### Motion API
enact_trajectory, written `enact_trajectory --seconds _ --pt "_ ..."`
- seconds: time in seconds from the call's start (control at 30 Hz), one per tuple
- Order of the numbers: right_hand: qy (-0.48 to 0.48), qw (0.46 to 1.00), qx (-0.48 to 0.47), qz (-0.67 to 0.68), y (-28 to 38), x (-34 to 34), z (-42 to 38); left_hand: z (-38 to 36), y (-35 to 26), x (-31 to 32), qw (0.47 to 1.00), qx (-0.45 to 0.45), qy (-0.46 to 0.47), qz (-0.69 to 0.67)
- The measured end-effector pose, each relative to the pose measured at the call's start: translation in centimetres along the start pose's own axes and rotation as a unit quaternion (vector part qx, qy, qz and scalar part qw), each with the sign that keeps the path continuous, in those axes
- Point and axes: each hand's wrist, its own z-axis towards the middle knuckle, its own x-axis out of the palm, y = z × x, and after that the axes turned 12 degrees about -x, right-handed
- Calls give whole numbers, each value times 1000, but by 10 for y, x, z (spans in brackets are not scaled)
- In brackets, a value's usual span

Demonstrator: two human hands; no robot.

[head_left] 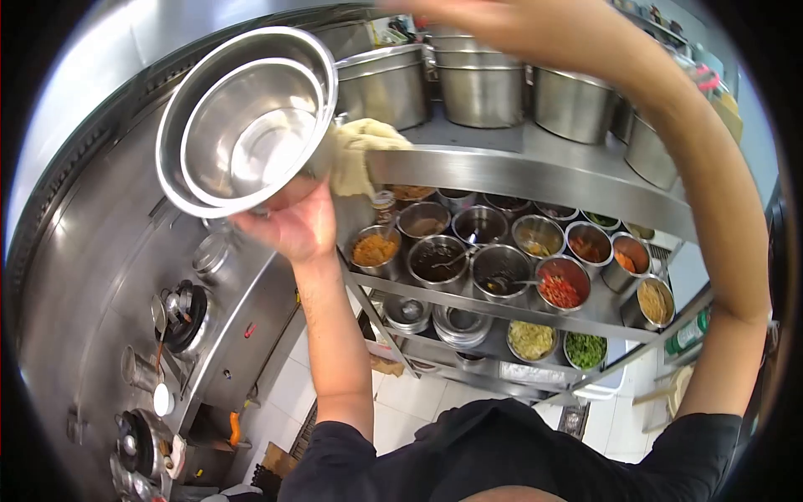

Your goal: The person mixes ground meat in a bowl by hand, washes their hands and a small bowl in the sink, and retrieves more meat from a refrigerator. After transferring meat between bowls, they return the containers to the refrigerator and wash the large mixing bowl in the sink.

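My left hand [294, 219] is raised and closed on the lower edge of a stainless steel mixing bowl [186, 199], tilted towards me. A smaller steel bowl [209, 125] appears nested inside it; nothing shows in that one. My right hand [510, 25] is up at the top edge, blurred and partly cut off, above the tall steel pots [479, 88] on the upper shelf. Whether its fingers hold anything cannot be seen. A pale yellow cloth [358, 159] hangs over the shelf's corner just beside the bowls.
Steel containers of sauces and chopped red peppers [562, 289] fill the shelf below. Lower down are stacked lids [460, 325] and chopped greens [585, 350]. A steel cooking range [92, 251] with ladles [161, 351] runs along the left. White floor tiles [427, 402] lie beneath.
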Motion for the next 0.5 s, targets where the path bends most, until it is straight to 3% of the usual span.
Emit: enact_trajectory --seconds 0.07,0.13,0.2,0.3,0.5 --pt "7 1000 -1 19 3 22 18 -21 11 9 1000 -17 -19 10" --pt "55 998 -11 0 9 44 43 -32 23 29 998 17 -29 46" --pt "170 984 17 -47 27 47 64 -39 30 38 997 32 -24 60" --pt "209 975 22 -75 29 58 84 -47 32 35 996 40 -58 57" --pt "175 982 77 6 20 71 93 -61 34 40 997 37 -56 31"
